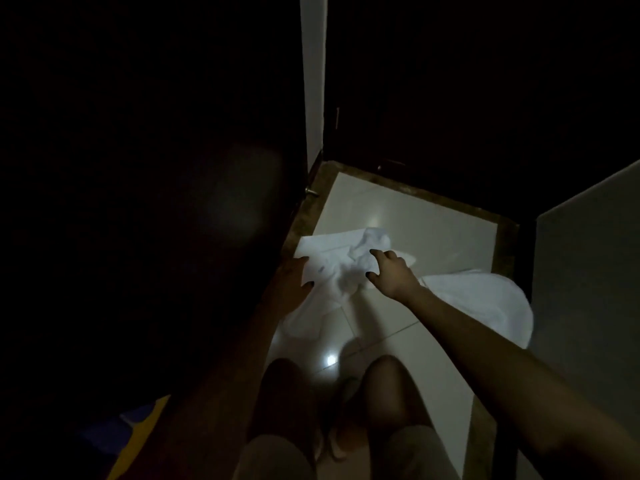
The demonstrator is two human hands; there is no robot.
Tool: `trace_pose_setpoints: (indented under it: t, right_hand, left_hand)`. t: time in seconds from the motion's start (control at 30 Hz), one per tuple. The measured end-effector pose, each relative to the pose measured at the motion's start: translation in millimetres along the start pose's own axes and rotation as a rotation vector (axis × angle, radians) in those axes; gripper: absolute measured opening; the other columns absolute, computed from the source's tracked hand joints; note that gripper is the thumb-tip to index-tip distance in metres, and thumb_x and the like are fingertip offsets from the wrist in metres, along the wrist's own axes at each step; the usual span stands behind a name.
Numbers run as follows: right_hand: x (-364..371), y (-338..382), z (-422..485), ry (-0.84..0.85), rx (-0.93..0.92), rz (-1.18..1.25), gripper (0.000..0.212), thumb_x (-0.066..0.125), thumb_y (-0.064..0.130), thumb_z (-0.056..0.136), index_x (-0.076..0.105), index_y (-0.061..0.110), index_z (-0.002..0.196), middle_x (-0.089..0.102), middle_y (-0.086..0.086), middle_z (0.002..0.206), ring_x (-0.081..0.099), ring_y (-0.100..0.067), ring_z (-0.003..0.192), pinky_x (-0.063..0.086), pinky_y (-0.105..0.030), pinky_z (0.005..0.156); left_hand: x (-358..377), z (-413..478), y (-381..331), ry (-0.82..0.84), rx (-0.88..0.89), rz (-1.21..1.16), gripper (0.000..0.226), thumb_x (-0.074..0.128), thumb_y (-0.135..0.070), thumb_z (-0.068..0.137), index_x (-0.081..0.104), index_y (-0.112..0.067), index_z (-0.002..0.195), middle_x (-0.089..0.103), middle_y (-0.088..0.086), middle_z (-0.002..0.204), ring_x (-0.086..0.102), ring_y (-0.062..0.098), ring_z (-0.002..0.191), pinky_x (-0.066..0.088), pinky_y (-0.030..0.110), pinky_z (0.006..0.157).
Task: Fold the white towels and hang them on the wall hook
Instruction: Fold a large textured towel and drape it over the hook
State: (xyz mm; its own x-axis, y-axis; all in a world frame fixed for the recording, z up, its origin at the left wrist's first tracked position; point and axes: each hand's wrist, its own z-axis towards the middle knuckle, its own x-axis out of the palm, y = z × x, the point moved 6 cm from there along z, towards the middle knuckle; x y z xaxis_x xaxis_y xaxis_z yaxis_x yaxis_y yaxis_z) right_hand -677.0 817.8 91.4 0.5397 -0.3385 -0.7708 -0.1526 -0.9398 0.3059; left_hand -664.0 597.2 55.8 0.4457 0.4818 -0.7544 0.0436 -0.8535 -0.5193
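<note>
Dim room, glossy white tile floor (433, 230) with a brown stone border (433, 199) along its far and left edges; dark doors or walls fill most of the view. You are crouched low, with both knees (287, 379) at the bottom of the view and a bright glare spot (330, 360) on the tile just ahead of them.

A crumpled towel (332, 258) lies on the floor in front of you, partly flat on its left side and bunched up in the middle. Your left hand (292, 282) is at that towel's left edge, thumb and a fingertip on the cloth. It is too dark to tell whether it pinches the edge or just presses it.

Your right hand (393, 271) reaches over the bunched middle with fingers spread and loose. It grasps nothing, and the fingertips are at or just above the cloth.

A second towel (485, 303) sits in a loose heap to the right, near a pale wall panel (588, 271) and apart from both hands. A yellow and blue object (138, 427) shows in the lower left, too dark to identify.
</note>
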Motion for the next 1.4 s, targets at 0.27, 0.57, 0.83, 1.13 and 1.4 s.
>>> trace_pose_setpoints:
  t: [0.27,0.57,0.83,1.13,1.4]
  right_hand:
    - [177.0,-24.8,216.7,0.081,-0.205,-0.119,0.063,0.062,0.031,0.091,0.035,0.022,0.147,0.042,-0.016,0.143,0.045,-0.039,0.123,0.042,-0.047,0.101]
    - [321.8,-58.1,382.2,0.029,-0.2,0.077,0.065,0.062,0.032,0.092,0.034,0.013,0.148,0.043,-0.019,0.144,0.043,-0.034,0.129,0.033,-0.036,0.106]
    - [329.9,-55.4,406.0,-0.132,-0.073,0.363,0.023,0.053,0.016,0.097,0.056,-0.003,0.11,0.065,-0.023,0.108,0.063,-0.035,0.093,0.039,-0.029,0.07]
    - [167.4,-18.9,275.9,-0.125,-0.144,0.757,0.034,0.042,-0.002,0.096,0.061,0.012,0.12,0.069,-0.021,0.093,0.066,-0.017,0.059,0.051,-0.017,0.055]
    - [-15.4,35.8,114.5,-0.062,-0.037,0.978,0.03,0.068,0.016,0.088,0.064,-0.009,0.103,0.071,-0.018,0.088,0.07,-0.021,0.078,0.054,-0.026,0.075]
  left_hand:
    - [189.5,130.2,167.6,-0.065,-0.197,-0.075,0.071,0.06,-0.038,0.092,0.027,-0.011,0.149,0.033,0.016,0.152,0.029,0.034,0.14,0.027,0.044,0.114]
    - [331.1,208.3,297.2,-0.096,-0.433,-0.262,0.099,0.071,-0.049,0.08,0.013,-0.013,0.153,0.021,0.012,0.157,0.028,0.031,0.141,0.032,0.041,0.109]
    - [323.0,205.1,302.4,-0.26,-0.458,-0.642,0.062,0.074,-0.019,0.082,0.043,-0.009,0.135,0.052,0.013,0.134,0.051,0.03,0.121,0.043,0.035,0.092]
    - [155.5,148.5,189.2,-0.289,-0.336,-0.786,0.048,0.072,-0.034,0.072,0.056,-0.008,0.11,0.061,0.01,0.11,0.058,0.023,0.102,0.047,0.033,0.088]
    - [-43.4,75.7,50.6,-0.164,-0.221,-0.741,0.02,0.065,0.0,0.086,0.059,-0.007,0.104,0.061,0.006,0.103,0.057,0.016,0.097,0.045,0.035,0.095]
